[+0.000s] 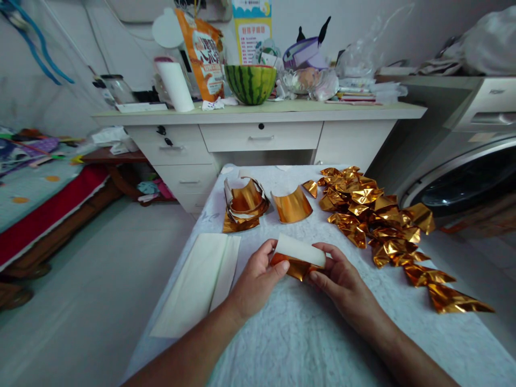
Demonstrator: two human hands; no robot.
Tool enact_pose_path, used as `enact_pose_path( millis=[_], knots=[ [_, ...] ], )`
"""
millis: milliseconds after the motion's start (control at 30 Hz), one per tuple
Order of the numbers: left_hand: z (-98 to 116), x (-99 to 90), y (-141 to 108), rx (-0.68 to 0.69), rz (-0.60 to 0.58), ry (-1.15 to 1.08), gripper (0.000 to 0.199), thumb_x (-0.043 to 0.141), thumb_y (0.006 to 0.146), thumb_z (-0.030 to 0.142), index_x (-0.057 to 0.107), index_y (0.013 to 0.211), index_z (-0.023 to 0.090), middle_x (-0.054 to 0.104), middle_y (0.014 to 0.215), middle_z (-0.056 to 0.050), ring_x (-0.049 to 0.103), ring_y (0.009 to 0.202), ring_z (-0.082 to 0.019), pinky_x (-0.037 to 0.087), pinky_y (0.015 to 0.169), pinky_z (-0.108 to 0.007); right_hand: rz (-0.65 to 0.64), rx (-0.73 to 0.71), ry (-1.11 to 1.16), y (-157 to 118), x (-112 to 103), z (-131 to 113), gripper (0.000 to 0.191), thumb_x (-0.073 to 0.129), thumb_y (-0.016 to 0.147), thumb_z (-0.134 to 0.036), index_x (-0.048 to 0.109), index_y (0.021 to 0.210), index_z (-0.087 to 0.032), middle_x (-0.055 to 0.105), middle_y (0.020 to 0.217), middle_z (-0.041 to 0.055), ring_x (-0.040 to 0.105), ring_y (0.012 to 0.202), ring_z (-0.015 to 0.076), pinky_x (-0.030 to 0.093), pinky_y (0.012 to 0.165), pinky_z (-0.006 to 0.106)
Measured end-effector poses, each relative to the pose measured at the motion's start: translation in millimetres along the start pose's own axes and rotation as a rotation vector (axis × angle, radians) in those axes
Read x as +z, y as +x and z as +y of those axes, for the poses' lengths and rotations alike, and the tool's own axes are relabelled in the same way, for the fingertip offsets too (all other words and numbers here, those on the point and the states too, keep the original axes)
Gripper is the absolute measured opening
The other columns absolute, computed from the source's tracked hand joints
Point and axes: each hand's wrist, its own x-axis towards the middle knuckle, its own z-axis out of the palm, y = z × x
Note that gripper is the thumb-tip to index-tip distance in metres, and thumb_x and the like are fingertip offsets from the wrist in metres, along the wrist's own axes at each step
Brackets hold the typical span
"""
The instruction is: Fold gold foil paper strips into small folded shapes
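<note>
Between my two hands is a curved piece of gold foil with white backing (pixel 301 251), its white side up and gold showing along the lower edge. My left hand (pixel 258 277) pinches its left end with thumb and fingers. The right end is gripped by my right hand (pixel 342 279). Just beyond lie a curved gold sheet (pixel 293 205) and a stack of curved gold pieces (pixel 245 201). White paper strips (pixel 195 279) rest to the left of my left hand. Many folded gold foil pieces (pixel 363 196) are heaped on the right.
The cloth-covered table (pixel 258 349) stands before a white desk (pixel 258 114) bearing a watermelon half (pixel 250 83), an orange bag (pixel 202 56) and a paper roll (pixel 175 83). A washing machine (pixel 475 129) is at right, a bed (pixel 44 199) at left.
</note>
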Motion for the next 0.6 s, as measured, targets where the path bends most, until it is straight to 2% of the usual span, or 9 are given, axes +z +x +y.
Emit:
enact_pose_path(
  millis=[100,200,333,400,500,600],
  knots=[
    [0,-0.2,0,0.012,0.049,0.07,0.02,0.056,0.089,0.031,0.059,0.101,0.015,0.065,0.098,-0.005,0.06,0.093,-0.018,0.044,0.086,-0.029,0.053,-0.006,0.064,1,0,-3,0.053,0.072,0.081,-0.035,0.037,0.12,-0.029,0.063,0.086,-0.0019,0.057,0.068,0.0109,0.045,0.06,0.022],
    [-1,-3.4,1,0.002,0.127,0.134,0.017,0.057,0.086,0.025,0.053,0.1,0.017,0.061,0.083,0.0,0.057,0.079,-0.014,0.043,0.074,-0.024,0.087,-0.022,0.085,0,0,-4,0.057,0.071,0.082,-0.037,0.033,0.124,-0.031,0.062,0.082,-0.0035,0.056,0.065,0.0118,0.046,0.059,0.024],
    [-4,-4.9,-1,-0.02,0.203,0.228,0.034,0.054,0.083,0.017,0.038,0.113,0.023,0.051,0.069,0.008,0.048,0.06,-0.009,0.036,0.058,-0.02,0.191,-0.091,-0.018,1,-7,1,0.048,0.066,0.085,-0.041,0.035,0.119,-0.031,0.055,0.07,-0.0074,0.05,0.056,0.0106,0.042,0.051,0.021],
    [-6,-3.6,-2,-0.015,0.194,0.3,0.033,0.052,0.084,0.017,0.037,0.112,0.024,0.049,0.068,0.009,0.046,0.058,-0.009,0.034,0.056,-0.019,0.225,-0.106,-0.108,3,-11,4,0.042,0.066,0.085,-0.043,0.038,0.114,-0.029,0.055,0.07,-0.0068,0.048,0.055,0.0101,0.039,0.048,0.02],
    [-7,-0.7,-4,-0.001,0.147,0.377,0.022,0.049,0.086,0.017,0.04,0.106,0.023,0.051,0.07,0.007,0.048,0.063,-0.01,0.036,0.059,-0.02,0.26,-0.115,-0.209,6,-17,7,0.035,0.068,0.083,-0.043,0.045,0.104,-0.025,0.056,0.076,-0.0044,0.051,0.062,0.0104,0.041,0.052,0.02],
    [-4,1.9,-5,0.011,0.117,0.436,0.014,0.047,0.086,0.017,0.046,0.099,0.021,0.054,0.074,0.004,0.051,0.068,-0.011,0.039,0.062,-0.021,0.245,-0.099,-0.205,7,-17,7,0.032,0.066,0.084,-0.043,0.046,0.1,-0.024,0.059,0.08,-0.0026,0.054,0.066,0.0113,0.042,0.056,0.022]
  ],
)
